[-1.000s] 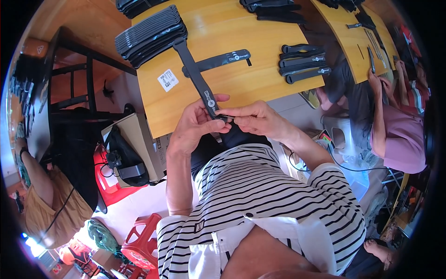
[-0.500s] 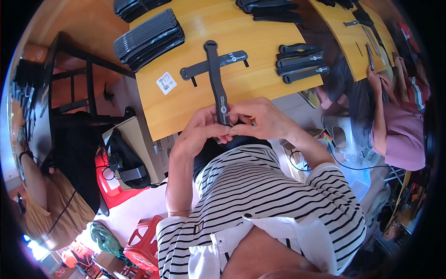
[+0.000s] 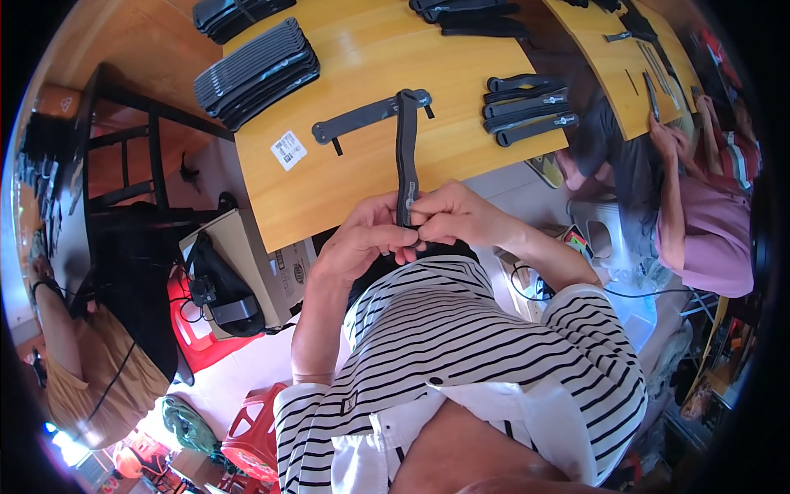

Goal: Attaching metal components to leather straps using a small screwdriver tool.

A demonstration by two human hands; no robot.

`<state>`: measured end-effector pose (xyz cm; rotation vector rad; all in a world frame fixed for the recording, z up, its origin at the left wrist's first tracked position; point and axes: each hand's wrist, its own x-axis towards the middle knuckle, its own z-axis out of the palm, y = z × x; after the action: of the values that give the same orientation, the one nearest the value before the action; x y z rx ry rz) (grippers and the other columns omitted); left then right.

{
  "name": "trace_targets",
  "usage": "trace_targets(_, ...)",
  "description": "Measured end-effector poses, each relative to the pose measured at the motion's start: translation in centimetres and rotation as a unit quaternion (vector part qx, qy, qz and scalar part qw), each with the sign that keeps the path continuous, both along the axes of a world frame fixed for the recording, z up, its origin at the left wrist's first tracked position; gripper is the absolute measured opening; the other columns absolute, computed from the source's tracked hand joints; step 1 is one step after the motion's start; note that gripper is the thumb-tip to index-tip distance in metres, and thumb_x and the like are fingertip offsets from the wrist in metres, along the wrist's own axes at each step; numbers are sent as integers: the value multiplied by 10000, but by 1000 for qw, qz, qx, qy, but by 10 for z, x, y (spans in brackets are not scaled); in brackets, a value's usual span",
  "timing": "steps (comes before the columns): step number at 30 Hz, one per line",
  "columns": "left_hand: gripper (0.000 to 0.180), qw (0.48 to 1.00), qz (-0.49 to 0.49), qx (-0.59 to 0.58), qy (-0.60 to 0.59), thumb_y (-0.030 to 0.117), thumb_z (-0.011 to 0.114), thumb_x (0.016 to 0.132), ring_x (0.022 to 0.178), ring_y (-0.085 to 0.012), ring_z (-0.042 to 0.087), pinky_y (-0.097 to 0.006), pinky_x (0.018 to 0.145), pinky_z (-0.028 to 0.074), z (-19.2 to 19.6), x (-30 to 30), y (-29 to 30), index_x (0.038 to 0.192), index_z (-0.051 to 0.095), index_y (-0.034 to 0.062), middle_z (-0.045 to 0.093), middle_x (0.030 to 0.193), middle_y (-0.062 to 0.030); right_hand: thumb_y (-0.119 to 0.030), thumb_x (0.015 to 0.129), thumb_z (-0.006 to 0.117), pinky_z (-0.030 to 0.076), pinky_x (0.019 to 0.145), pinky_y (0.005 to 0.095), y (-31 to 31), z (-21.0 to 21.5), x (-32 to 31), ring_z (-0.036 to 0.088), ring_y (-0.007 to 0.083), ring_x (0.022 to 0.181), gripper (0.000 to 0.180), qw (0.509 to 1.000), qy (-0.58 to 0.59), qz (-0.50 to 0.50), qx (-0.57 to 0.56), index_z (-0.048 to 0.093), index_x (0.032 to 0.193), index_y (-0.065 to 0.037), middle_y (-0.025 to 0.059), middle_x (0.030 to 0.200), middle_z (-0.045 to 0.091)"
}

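I sit at a yellow wooden table (image 3: 362, 177) in a busy workshop, its top bending away from me toward the rim of the view. Both my hands are drawn together just off the near edge of the table, in front of my striped shirt (image 3: 461, 346). My left hand (image 3: 358, 247) and my right hand (image 3: 461, 218) pinch the near end of a long black strap-like piece (image 3: 405, 156), fingertips meeting around it, so the two hands touch each other there. The piece stands up and away from me over the tabletop, its far end reaching above a second black piece (image 3: 366, 119) that lies flat and slanted on the wood.

A small white label (image 3: 289, 151) lies on the table to the left of that flat piece. Farther left sits a neat stack of black pieces (image 3: 255, 74); to the right lies a smaller group of black pieces (image 3: 527, 107), side by side. More dark parts lie at the far edge, too small to tell apart.

At the right, another person in a pink shirt (image 3: 708, 239) works at a neighbouring table (image 3: 613, 74). Below the table on my left stands a cardboard box (image 3: 247, 263) beside a red plastic stool (image 3: 255, 428).
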<state>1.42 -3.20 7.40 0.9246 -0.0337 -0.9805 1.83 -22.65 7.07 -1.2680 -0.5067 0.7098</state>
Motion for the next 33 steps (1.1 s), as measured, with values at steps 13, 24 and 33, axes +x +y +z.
trace_targets(13, 160, 978, 57, 182, -80, 126, 409, 843, 518, -89, 498, -190, 466, 394, -7, -8, -14, 907, 512, 22, 527, 625, -25, -13, 783, 482, 367, 421, 242, 14, -7, -6, 485, 103, 440, 126, 968, -141, -175, -113, 500, 665, 27, 35, 514, 520)
trace_targets(24, 256, 980, 59, 159, -101, 187, 338, 857, 375, -86, 373, -207, 355, 285, 3, -10, -1, 881, 529, 19, 436, 494, -17, -177, 849, 516, 222, 335, 186, -44, 5, 42, 300, 31, 365, 264, 888, 203, -377, 167, 432, 607, -113, -56, 489, 350)
trace_targets(33, 269, 967, 150, 171, -113, 234, 361, 902, 357, -67, 401, -160, 330, 287, 6, 1, 0, 908, 526, 21, 456, 496, -21, -111, 696, 739, 300, 473, 184, -8, 24, 25, 388, 54, 522, 239, 921, -223, -246, -204, 528, 799, -67, -48, 630, 423)
